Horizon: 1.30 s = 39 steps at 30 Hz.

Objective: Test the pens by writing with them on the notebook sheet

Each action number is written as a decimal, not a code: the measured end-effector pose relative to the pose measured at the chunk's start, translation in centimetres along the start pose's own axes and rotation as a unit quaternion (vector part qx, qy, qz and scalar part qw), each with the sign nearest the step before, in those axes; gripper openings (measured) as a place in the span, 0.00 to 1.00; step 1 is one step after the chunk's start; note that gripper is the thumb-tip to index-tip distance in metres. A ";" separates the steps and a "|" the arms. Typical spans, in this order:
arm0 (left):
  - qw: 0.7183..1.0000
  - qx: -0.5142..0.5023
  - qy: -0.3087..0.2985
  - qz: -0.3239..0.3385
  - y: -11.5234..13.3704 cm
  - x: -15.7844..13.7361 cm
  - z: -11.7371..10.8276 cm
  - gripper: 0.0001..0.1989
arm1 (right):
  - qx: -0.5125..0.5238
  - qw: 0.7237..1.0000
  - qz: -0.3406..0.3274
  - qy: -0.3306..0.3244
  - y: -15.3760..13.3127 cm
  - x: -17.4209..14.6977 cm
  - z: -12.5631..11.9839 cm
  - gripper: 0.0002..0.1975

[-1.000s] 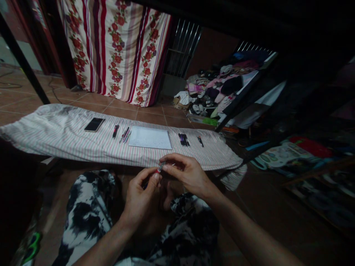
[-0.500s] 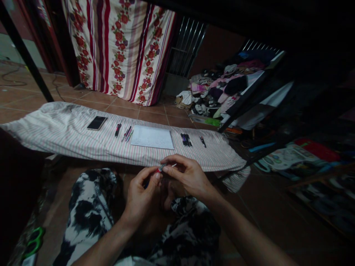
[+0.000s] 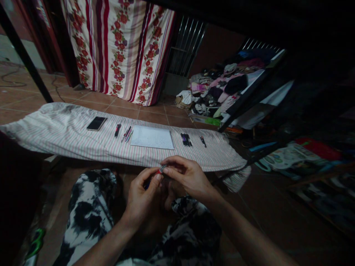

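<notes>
My left hand (image 3: 142, 194) pinches a small pen-like piece (image 3: 159, 171) between thumb and forefinger; it is red with a silvery end, and something dark blue shows under the fingers. My right hand (image 3: 190, 175) closes thumb and fingertips on the silvery end. Both hands meet over my lap, just short of the striped cloth. Fingers cover most of the piece, so its full shape is hidden. Beyond lies a spiral notebook (image 3: 152, 137). Several dark pens (image 3: 186, 140) lie right of it, with another dark pen-like item (image 3: 203, 141) farther right.
A low surface under striped cloth (image 3: 66, 129) spans the view. Left of the notebook lie slim pens (image 3: 127, 134), a red-and-black pen pair (image 3: 118, 130) and a phone (image 3: 96, 123). A green-handled tool (image 3: 36, 242) is at lower left. Clothes (image 3: 219, 88) are heaped behind, beside a curtain (image 3: 119, 48).
Both hands stay at nearly the same spot with the piece between them. The fingers shift slightly, and the white tip beside my right fingers no longer shows.
</notes>
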State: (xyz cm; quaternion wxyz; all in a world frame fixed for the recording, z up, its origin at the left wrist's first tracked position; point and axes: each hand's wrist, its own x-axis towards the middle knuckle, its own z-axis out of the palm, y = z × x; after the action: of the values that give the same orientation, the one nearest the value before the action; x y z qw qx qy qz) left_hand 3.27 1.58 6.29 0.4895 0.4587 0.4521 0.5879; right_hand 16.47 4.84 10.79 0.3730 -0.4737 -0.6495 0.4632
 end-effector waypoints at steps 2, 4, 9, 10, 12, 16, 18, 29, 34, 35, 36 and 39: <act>1.000 0.006 -0.003 0.002 -0.2 0.0 -0.1 0.09 | 0.015 1.000 0.007 -0.008 0.1 0.0 0.0 0.09; 1.000 0.011 -0.007 0.006 -0.4 0.0 -0.2 0.09 | 0.022 1.000 0.016 -0.013 0.1 0.0 0.0 0.09; 0.999 0.027 -0.015 0.019 -0.4 0.2 -0.3 0.09 | 0.017 0.999 0.017 -0.023 0.1 0.1 -0.2 0.09; 0.999 0.029 -0.013 0.020 -0.4 0.3 -0.3 0.09 | 0.019 0.999 0.016 -0.025 0.0 0.1 -0.2 0.09; 0.999 0.028 -0.011 0.020 -0.2 0.3 -0.2 0.09 | 0.023 0.999 0.015 -0.024 -0.1 0.2 -0.2 0.08; 1.000 0.020 -0.013 0.020 -0.3 0.3 -0.2 0.09 | 0.014 1.000 0.001 -0.013 0.1 0.2 -0.1 0.08; 1.000 0.019 -0.011 0.022 -0.4 0.3 -0.3 0.09 | 0.007 1.000 -0.004 -0.016 0.3 0.1 -0.1 0.08; 0.998 0.051 -0.015 0.038 -0.9 0.4 -0.7 0.09 | -0.008 1.000 -0.022 -0.016 0.5 0.1 0.1 0.07; 0.998 0.047 -0.020 0.034 -1.1 0.4 -0.6 0.09 | -0.049 0.998 -0.048 -0.005 0.8 0.0 -0.1 0.06; 0.998 0.047 -0.021 0.033 -1.1 0.4 -0.6 0.09 | -0.056 0.997 -0.053 -0.005 0.9 0.0 -0.1 0.06; 0.998 0.046 -0.021 0.034 -1.1 0.4 -0.5 0.09 | -0.063 0.996 -0.059 -0.003 0.9 0.0 -0.2 0.06; 0.998 0.047 -0.023 0.039 -1.1 0.3 -0.5 0.08 | -0.082 0.994 -0.071 0.004 0.9 0.0 -0.3 0.06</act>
State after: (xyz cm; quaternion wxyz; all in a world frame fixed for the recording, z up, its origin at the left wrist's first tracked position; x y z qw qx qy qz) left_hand 2.96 2.01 5.12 0.4547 0.5119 0.4491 0.5740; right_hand 17.02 4.99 9.97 0.3677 -0.4572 -0.7156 0.3790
